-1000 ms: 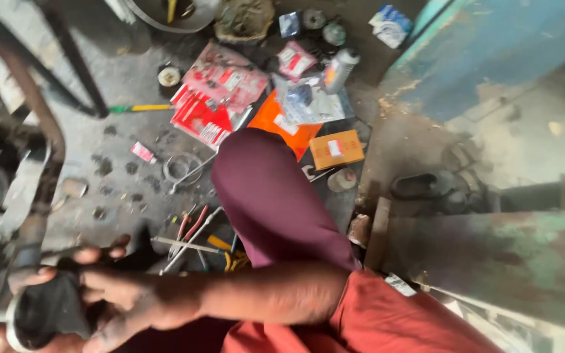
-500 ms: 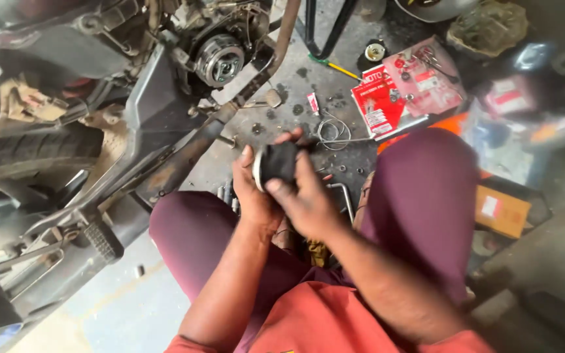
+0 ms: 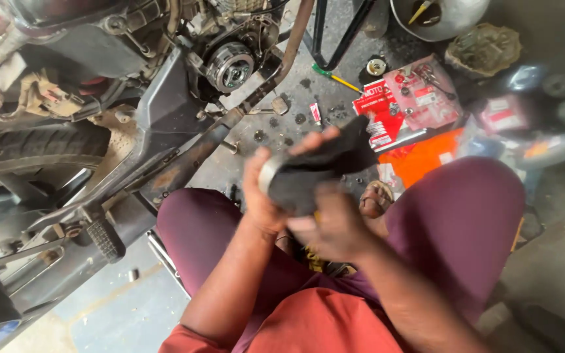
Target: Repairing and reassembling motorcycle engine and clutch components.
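I have a round metal part (image 3: 276, 176) up in front of me, above my lap, with a black rag (image 3: 325, 167) wrapped over most of it. My left hand (image 3: 263, 196) is closed around the part from the left side, its grip curled on the silvery rim so that only a strip of bright metal shows by the thumb. My right hand (image 3: 335, 225) is below and to the right, blurred, its grip bunched on the rag and pressed against the part from underneath. So the part sits between the two hands, touching both, with the rag between it and the right palm.

To wipe well, I judge the left hand should hold the rim firm and turn it a little at a time, while the right hand drags the rag round the face and into the edge, keeping cloth under the fingers rather than bare skin. Holding it over the knees keeps a slip from reaching the floor.

Ahead of me stands the motorcycle (image 3: 119, 117), its open clutch (image 3: 230, 67) showing in the engine. On the floor to the right lie red packets (image 3: 403, 104), a screwdriver (image 3: 335, 78) and a metal bowl (image 3: 439, 16).
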